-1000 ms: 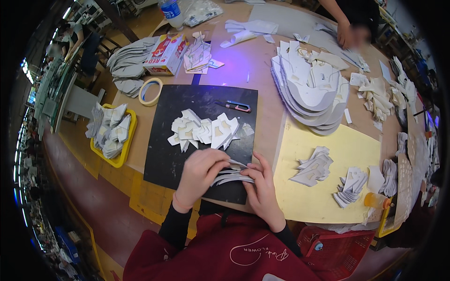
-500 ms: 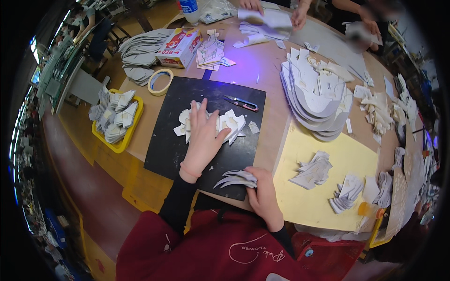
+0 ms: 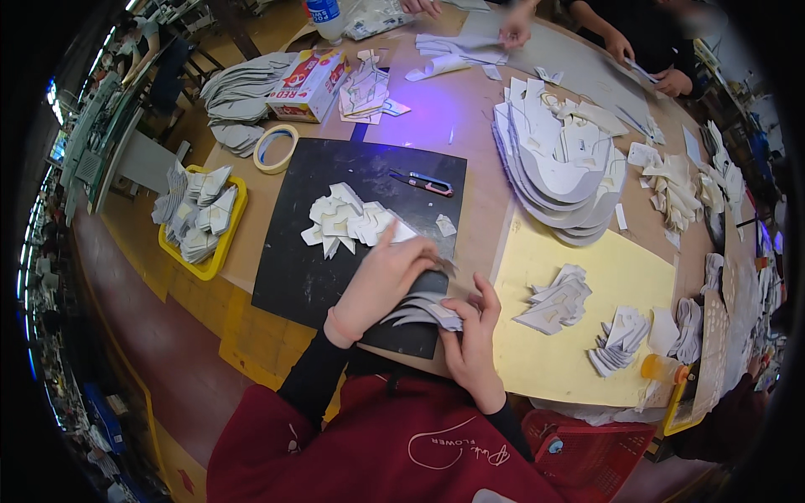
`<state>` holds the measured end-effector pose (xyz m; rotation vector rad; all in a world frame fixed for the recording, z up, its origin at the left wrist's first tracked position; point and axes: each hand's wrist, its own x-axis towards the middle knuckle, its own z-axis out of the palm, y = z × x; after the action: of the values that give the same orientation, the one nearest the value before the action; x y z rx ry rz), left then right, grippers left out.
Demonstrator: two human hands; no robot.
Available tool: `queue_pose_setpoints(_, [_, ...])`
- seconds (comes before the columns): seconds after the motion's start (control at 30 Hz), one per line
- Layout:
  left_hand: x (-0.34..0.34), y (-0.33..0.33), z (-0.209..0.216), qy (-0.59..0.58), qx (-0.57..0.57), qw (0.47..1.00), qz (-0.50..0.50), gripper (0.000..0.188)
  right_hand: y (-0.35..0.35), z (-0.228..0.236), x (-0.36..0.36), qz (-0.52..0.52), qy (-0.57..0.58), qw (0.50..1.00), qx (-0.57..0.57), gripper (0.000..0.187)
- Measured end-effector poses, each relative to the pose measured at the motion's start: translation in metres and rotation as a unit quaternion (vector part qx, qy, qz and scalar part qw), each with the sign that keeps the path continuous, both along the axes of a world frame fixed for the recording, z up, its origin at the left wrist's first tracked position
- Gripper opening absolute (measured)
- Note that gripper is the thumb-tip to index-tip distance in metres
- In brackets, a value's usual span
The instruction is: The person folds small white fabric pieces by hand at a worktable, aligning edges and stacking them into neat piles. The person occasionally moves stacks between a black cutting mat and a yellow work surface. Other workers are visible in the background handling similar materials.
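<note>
My right hand point(image 3: 472, 342) grips a small fanned stack of curved grey-white cut pieces point(image 3: 419, 310) by its right end, at the near edge of a black mat point(image 3: 285, 281). Just above that stack is my left hand point(image 3: 384, 281), fingers drawn together on a thin cut piece point(image 3: 445, 267) that is partly hidden and blurred. Beyond my left hand, a loose pile of white cut pieces point(image 3: 340, 220) lies on the mat. Farther back on the mat rest thread snips point(image 3: 423, 183) and a small white scrap point(image 3: 445, 225).
A yellow basket point(image 3: 237, 220) of cut pieces stands left, near a tape roll point(image 3: 275, 149) and a red-white box point(image 3: 309, 86). Large stacked panels point(image 3: 562, 180) lie to the right, beyond smaller piles point(image 3: 553, 299) on yellow sheeting point(image 3: 537, 369). Other people's hands point(image 3: 516, 27) work across the table.
My left hand has moved off the pile toward my right hand, with a thin piece now in its fingers. My right hand stays with the stack, fingers more lifted.
</note>
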<state>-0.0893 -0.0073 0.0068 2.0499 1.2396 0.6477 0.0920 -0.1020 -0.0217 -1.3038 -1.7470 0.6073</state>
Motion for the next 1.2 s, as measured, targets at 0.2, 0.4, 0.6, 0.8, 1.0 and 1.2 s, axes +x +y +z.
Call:
queue_pose_setpoints(0.2, [0.01, -0.038, 0.002, -0.127, -0.071, 0.988, -0.058, 0.024, 0.002, -0.011, 0.002, 0.056, 0.142, 0.987, -0.049, 0.04])
queue_pose_setpoints(0.4, [0.003, -0.049, -0.004, -0.088, 0.083, 0.993, 0.007, 0.044, 0.004, -0.004, 0.0, 0.086, 0.084, 0.992, -0.026, 0.043])
queue_pose_setpoints(0.6, [-0.024, -0.008, 0.005, -0.003, 0.134, 0.936, 0.326, 0.047, 0.0, 0.0, -0.004, 0.083, 0.093, 0.992, -0.01, 0.043])
queue_pose_setpoints(0.8, [-0.033, 0.004, -0.007, -0.038, 0.082, 0.956, 0.28, 0.04, 0.004, 0.008, 0.001, 0.136, 0.056, 0.988, -0.039, 0.045])
queue_pose_setpoints(1.0, [-0.022, -0.02, 0.036, -0.037, 0.066, 0.995, 0.064, 0.023, 0.006, 0.008, -0.002, 0.097, -0.035, 0.994, 0.044, 0.045])
queue_pose_setpoints(1.2, [-0.004, -0.03, 0.047, -0.045, 0.016, 0.996, -0.081, 0.038, 0.015, 0.005, -0.002, 0.11, -0.036, 0.99, 0.078, 0.042])
